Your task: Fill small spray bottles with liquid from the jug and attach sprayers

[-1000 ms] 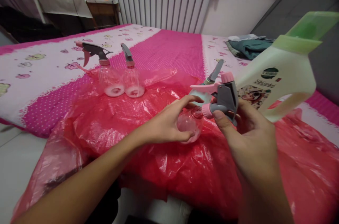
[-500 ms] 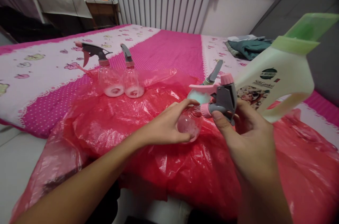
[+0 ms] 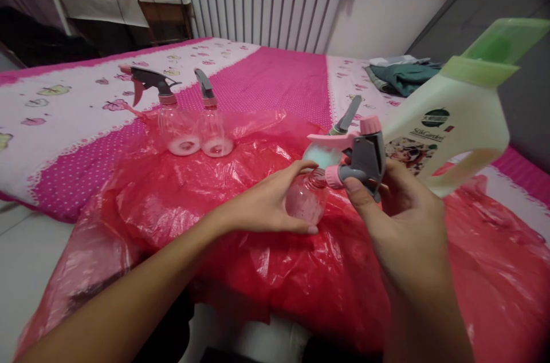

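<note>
My left hand [image 3: 268, 202] is wrapped round a small clear bottle [image 3: 306, 202] with a little white liquid in it, tilted on the red plastic sheet [image 3: 180, 202]. My right hand [image 3: 395, 208] grips a pink and grey trigger sprayer head [image 3: 361, 154], its pink collar right at the bottle's open neck. Behind the sprayer head stands another bottle [image 3: 329, 148] with pale blue content and a grey trigger.
Two more spray bottles [image 3: 172, 122] [image 3: 212, 125] stand at the sheet's far left on the pink bedspread [image 3: 275, 77]. A big white jug with a green cap [image 3: 464, 111] stands at the right. Folded clothes [image 3: 401, 74] lie behind; a radiator [image 3: 258, 5] lines the wall.
The sprayer head has moved slightly down and left, so its collar now meets the bottle's neck. My left hand has tilted the bottle a bit toward it.
</note>
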Demonstrator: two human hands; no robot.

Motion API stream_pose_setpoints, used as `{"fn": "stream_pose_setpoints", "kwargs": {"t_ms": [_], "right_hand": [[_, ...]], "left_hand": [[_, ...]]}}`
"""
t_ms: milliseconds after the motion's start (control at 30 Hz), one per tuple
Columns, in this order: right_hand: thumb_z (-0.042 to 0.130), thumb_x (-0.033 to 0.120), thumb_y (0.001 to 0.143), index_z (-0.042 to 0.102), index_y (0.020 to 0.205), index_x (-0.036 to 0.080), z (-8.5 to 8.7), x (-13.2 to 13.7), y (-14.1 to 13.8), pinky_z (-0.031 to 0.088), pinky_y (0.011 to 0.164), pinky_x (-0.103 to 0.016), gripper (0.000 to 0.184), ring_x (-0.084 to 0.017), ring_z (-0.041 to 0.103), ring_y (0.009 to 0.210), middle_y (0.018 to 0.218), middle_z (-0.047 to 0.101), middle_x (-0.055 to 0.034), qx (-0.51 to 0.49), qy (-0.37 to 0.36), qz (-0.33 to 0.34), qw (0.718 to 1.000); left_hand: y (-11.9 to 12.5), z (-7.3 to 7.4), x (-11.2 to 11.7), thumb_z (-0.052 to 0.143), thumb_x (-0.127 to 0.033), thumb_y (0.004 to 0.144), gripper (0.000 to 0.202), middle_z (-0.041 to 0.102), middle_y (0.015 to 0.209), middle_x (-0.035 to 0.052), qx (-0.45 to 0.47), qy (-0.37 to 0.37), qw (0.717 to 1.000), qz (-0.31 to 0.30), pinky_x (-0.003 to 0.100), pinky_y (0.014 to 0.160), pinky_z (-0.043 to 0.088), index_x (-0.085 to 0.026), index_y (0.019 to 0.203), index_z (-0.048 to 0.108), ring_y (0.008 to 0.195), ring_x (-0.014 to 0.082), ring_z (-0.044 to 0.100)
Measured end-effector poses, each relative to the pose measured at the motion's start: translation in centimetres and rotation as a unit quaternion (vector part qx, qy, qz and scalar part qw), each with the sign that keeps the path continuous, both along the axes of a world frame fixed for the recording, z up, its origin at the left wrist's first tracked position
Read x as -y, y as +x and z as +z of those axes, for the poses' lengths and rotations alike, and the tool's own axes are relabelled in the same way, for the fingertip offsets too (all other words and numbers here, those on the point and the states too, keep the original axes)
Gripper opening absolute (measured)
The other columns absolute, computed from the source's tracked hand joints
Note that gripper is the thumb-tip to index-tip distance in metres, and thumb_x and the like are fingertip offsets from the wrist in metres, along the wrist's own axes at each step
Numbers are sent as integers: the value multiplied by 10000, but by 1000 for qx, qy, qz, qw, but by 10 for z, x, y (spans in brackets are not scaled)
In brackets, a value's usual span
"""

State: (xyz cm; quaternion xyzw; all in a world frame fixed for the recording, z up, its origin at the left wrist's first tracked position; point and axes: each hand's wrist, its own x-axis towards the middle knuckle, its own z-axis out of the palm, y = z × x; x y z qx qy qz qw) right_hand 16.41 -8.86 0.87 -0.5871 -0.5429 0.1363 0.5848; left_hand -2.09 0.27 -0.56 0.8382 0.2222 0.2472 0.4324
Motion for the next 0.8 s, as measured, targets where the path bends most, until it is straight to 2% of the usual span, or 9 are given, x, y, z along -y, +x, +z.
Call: {"fn": "stream_pose_setpoints", "kwargs": {"t_ms": [67, 167, 400, 567, 700, 800], "right_hand": [[754, 385, 904, 746, 1042, 275, 0, 0, 1, 546, 883, -394, 177, -230, 710, 995, 1082, 767, -16, -4, 4, 2, 1000], [749, 360, 912, 748, 1053, 287, -1, 0, 1, 524, 899, -377, 159, -216, 701, 1016, 1097, 764, 2, -7, 3, 4, 1000], [734, 387, 932, 748, 1130, 296, -2, 3, 2, 491, 956, -381, 218, -216, 681, 1073, 1164, 752, -5, 5, -9, 8, 1000], [741, 436, 930, 684, 1341, 333, -6, 7, 3, 466, 1071, -396, 428, -235, 643, 1263, 1398, 687, -19, -14, -18, 8, 1000], [730, 479, 926, 703, 1310, 283, -7, 8, 3, 455, 1083, -396, 432, -259, 628, 1290, 1344, 714, -46, -20, -37, -5, 999], [736, 523, 904, 701, 1306, 249, -5, 10, 3, 465, 1058, -402, 488, -273, 655, 1229, 1321, 722, -72, -24, -44, -15, 999]], "left_hand": [[-3, -2, -3, 898, -394, 744, 927, 462, 1628, 200, -10, -16, 1000, 3, 593, 1198, 411, -235, 1510, 401, 1510, 387, 461], [-7, -5, -7, 912, -336, 723, 908, 527, 1571, 194, -26, -29, 999, 18, 580, 1146, 458, -231, 1487, 434, 1442, 377, 535], [-8, -8, -17, 946, -338, 656, 1039, 580, 1501, 197, -8, -36, 999, 8, 570, 1098, 493, -235, 1538, 406, 1368, 381, 592], [-16, -11, -27, 884, -233, 668, 1068, 534, 1565, 190, -37, -52, 997, -41, 560, 1145, 468, -225, 1596, 354, 1427, 380, 547], [-19, -15, -38, 892, -230, 675, 1008, 496, 1620, 162, -52, -42, 994, -87, 494, 1217, 407, -223, 1563, 415, 1489, 356, 490], [-19, -16, -45, 930, -299, 646, 928, 596, 1524, 137, -62, -28, 993, -94, 488, 1153, 461, -240, 1473, 512, 1393, 361, 582]]}}
